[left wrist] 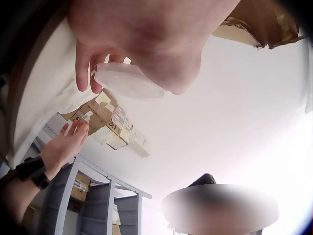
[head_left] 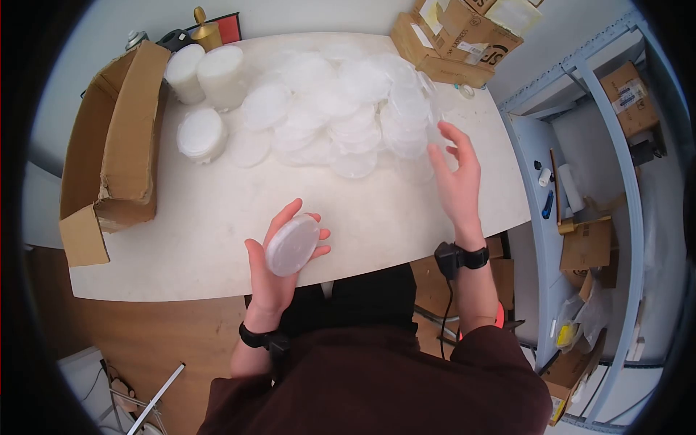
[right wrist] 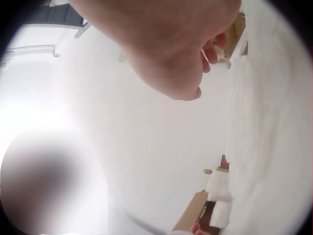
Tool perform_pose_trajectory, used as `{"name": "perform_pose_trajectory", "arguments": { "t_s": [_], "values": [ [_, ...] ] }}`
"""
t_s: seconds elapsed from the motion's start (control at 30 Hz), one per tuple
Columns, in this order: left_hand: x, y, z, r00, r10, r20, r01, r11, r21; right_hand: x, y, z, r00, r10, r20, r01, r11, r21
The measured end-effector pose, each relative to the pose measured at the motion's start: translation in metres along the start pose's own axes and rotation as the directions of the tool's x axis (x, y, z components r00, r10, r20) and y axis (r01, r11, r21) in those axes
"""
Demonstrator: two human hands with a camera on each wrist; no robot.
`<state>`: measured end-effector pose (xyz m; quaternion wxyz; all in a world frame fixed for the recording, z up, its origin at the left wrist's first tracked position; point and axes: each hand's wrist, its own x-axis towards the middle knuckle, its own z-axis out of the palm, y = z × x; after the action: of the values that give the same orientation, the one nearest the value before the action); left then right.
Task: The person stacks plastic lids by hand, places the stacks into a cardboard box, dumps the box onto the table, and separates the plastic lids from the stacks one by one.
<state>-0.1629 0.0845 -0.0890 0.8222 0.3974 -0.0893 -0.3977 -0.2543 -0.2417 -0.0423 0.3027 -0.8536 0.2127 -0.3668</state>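
Note:
My left hand holds a short stack of round, translucent plastic lids above the table's front edge. Thumb and fingers lie around its rim, and the left wrist view shows the lids edge-on beneath the palm. A wide heap of loose lids spreads over the back of the table. At that heap's right edge, my right hand hovers with fingers loosely bent and nothing between them. In the right wrist view the heap rises beside the right hand.
Tall lid stacks and a lower stack stand left of the heap. An open cardboard box lines the table's left side. Shipping boxes sit at the back right corner. A metal shelf stands right of the table.

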Motion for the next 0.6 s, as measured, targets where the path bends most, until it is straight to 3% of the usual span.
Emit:
{"name": "perform_pose_trajectory", "arguments": {
  "t_s": [0.07,0.13,0.2,0.33,0.43,0.6],
  "values": [
    [0.001,-0.005,0.001,0.988,0.086,0.128,-0.116,0.962,0.248,-0.032,-0.044,0.006,0.976,-0.044,0.215,0.019,0.993,0.118],
    [-0.001,-0.004,0.004,0.984,0.074,0.164,-0.124,0.939,0.320,-0.063,-0.085,0.020,0.929,-0.218,0.299,0.147,0.959,0.243],
    [-0.002,-0.001,0.005,0.980,0.065,0.190,-0.136,0.910,0.392,-0.085,-0.103,0.039,0.894,-0.325,0.310,0.204,0.909,0.362],
    [-0.007,0.003,0.008,0.979,0.091,0.185,-0.163,0.890,0.426,-0.107,-0.114,0.060,0.936,-0.236,0.260,0.121,0.911,0.393],
    [-0.006,0.001,0.008,0.979,0.084,0.186,-0.153,0.907,0.391,-0.103,-0.109,0.060,0.957,-0.265,0.117,0.223,0.931,0.288],
    [-0.003,-0.005,-0.001,0.978,0.074,0.196,-0.148,0.905,0.399,-0.110,-0.099,0.056,0.949,-0.250,0.195,0.184,0.935,0.302]
  ]
}}
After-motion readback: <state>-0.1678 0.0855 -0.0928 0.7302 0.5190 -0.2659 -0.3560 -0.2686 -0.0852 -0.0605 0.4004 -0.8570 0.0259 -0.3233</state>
